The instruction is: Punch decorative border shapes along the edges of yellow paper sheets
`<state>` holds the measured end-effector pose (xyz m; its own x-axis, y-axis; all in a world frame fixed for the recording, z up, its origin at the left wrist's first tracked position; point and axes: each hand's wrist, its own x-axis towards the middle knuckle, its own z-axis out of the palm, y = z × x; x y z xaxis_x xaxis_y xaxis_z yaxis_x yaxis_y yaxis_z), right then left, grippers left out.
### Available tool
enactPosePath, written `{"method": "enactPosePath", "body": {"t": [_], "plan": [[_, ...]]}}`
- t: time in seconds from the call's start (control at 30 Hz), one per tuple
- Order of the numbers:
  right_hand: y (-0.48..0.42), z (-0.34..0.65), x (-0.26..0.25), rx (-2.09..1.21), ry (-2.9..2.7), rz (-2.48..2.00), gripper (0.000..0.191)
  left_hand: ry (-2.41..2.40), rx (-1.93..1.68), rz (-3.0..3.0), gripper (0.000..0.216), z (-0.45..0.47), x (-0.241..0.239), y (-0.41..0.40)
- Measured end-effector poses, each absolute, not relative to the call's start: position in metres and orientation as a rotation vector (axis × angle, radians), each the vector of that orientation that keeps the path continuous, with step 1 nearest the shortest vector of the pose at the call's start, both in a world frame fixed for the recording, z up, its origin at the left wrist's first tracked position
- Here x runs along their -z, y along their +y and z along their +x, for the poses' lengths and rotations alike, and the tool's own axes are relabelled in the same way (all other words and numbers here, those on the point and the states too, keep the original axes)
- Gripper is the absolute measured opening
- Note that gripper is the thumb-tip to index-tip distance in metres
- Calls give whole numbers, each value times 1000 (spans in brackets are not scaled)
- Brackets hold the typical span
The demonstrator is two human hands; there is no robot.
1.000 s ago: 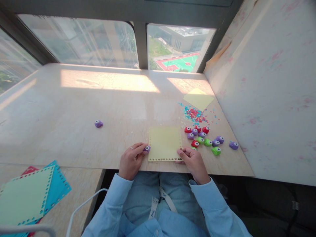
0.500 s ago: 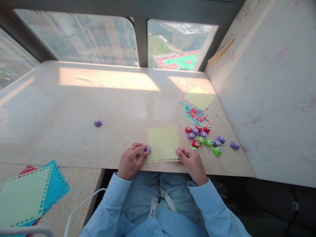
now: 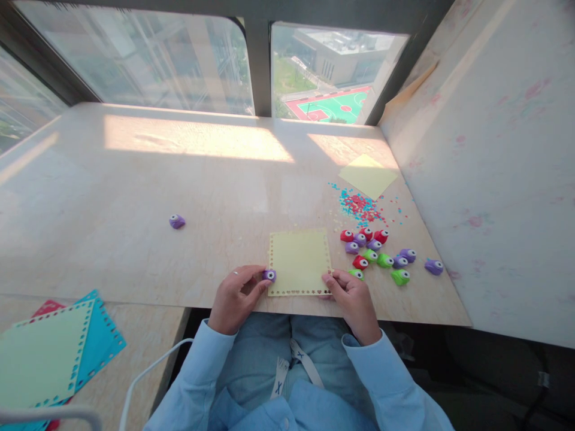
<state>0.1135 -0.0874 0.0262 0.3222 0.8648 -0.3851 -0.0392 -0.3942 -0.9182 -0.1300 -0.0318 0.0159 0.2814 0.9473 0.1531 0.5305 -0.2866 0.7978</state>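
A purple craft punch [image 3: 269,275] sits at the left edge of a pale yellow sheet of paper [image 3: 300,260]. My left hand [image 3: 238,293] pinches this punch between thumb and fingers. At the sheet's lower right corner, my right hand [image 3: 353,296] grips the paper with its thumb on top. Small cut-out shapes line the sheet's edges, with hearts and stars among those on the bottom. To the right lies a group of red, purple and green craft punches [image 3: 372,254].
A lone purple punch [image 3: 176,221] stands on the table [image 3: 215,197] at left. Paper confetti [image 3: 362,206] is scattered below another yellow sheet [image 3: 368,176]. Punched green paper [image 3: 49,347] and blue paper [image 3: 105,335] lie at lower left near a white cable [image 3: 148,374].
The view has shifted slightly. The punch in my left hand has turned a little, its star-marked top showing more plainly. My right hand keeps its hold on the paper's corner.
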Motion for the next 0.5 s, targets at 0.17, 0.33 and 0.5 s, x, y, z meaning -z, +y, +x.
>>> {"method": "enactPosePath", "body": {"t": [0.17,0.33,0.5], "plan": [[-93,115,-30,-1138,-851,-1750,53,1315,-868,1870,25,-128,-21,-33],[-102,123,-37,-743,-1238,-1899,54,1411,-892,1675,29,-123,-32,-33],[-109,126,-44,-217,-1535,-1878,39,1518,-817,1426,36,-123,-42,-26]]}}
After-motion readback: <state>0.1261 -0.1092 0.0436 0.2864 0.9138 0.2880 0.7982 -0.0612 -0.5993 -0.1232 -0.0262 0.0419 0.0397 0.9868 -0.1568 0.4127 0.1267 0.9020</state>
